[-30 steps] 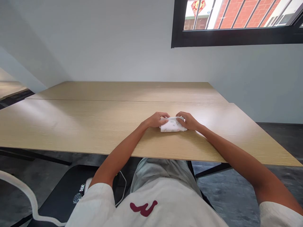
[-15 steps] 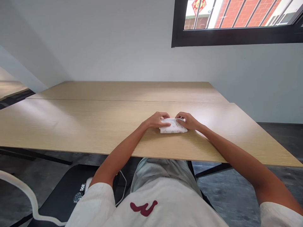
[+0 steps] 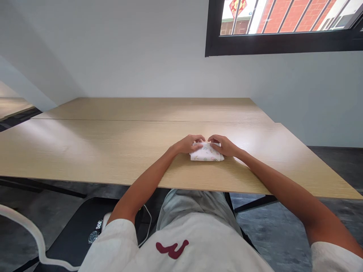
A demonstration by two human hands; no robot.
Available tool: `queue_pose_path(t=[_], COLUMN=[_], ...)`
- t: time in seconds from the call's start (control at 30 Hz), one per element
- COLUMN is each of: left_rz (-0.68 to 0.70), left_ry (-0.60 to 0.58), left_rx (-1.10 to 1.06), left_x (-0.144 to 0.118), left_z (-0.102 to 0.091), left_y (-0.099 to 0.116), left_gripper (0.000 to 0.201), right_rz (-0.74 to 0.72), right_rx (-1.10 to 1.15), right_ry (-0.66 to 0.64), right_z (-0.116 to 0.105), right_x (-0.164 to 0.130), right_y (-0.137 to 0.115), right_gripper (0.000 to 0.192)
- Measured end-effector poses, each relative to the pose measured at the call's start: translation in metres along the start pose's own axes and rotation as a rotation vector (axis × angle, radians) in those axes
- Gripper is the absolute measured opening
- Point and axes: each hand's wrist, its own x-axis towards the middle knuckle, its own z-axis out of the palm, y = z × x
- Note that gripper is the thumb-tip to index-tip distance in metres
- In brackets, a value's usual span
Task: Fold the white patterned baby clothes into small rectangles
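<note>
Small white printed cloth (image 3: 206,153) is already folded into a compact bundle; looks like only the last tuck or press is left. My left hand (image 3: 187,144) and right hand (image 3: 226,146) pinch its far corners, fingers curled onto it. It lies flat on the light wooden table (image 3: 113,151), near the front edge.

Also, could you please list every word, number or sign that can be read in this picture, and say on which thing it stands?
No text can be read for certain.
Shirt: a dark red mark like a "w"; it may be only a shape.
Window: a red hanging sign with yellow characters outside, too small to read.
Folded cloth between the left hand and right hand: small printed pictures, no letters that I can make out.
Table: no writing.
</note>
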Motion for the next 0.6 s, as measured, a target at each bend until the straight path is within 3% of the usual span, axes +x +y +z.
queue_pose_path(t=[0.17, 0.4, 0.6], left_rz=[0.061, 0.069, 0.077], left_ry=[-0.066, -0.050, -0.011], left_rx=[0.091, 0.030, 0.039], left_x=[-0.003, 0.001, 0.003], left_z=[-0.001, 0.002, 0.002], left_y=[0.010, -0.006, -0.008], left_gripper=[0.067, 0.033, 0.031], right_rz=[-0.014, 0.015, -0.135], right_rx=[-0.013, -0.041, -0.158], right_ry=[0.018, 0.060, 0.212], right_z=[0.002, 0.004, 0.003], right_x=[0.000, 0.001, 0.000], right_y=[-0.002, 0.001, -0.013], right_gripper=[0.014, 0.010, 0.015])
